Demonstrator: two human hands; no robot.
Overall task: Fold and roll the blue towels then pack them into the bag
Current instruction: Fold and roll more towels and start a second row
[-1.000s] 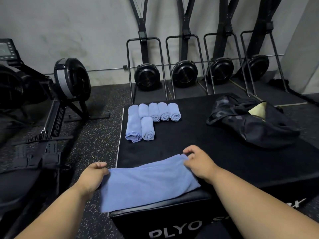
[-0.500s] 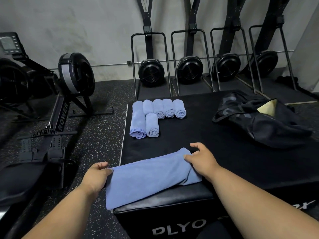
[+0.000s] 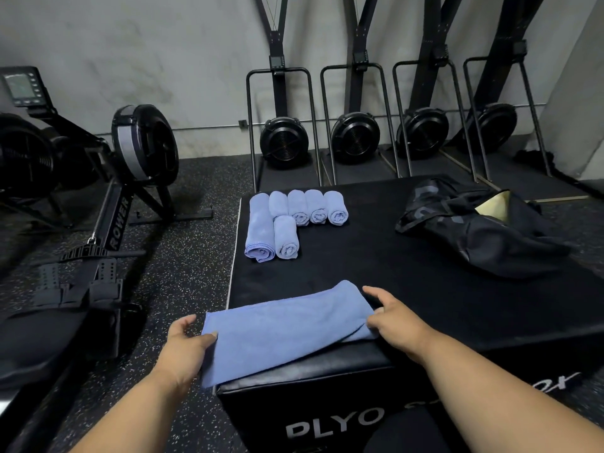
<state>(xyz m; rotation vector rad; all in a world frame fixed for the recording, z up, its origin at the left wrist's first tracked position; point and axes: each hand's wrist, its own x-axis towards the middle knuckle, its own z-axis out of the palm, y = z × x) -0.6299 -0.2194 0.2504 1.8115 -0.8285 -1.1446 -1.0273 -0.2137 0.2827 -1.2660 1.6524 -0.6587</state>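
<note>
one folded blue towel [image 3: 281,331] lies across near left corner of plyo box [image 3: 425,289], left end overhanging. my left hand [image 3: 184,344] pinches its left edge; my right hand [image 3: 395,322] grips right end. six rolled towels [image 3: 294,220] at far left, black bag [image 3: 483,233] at far right.

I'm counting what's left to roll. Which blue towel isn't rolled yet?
The folded towel at the near edge of the plyo box, held between the left hand and right hand. The six rolled towels lie farther back.
</note>
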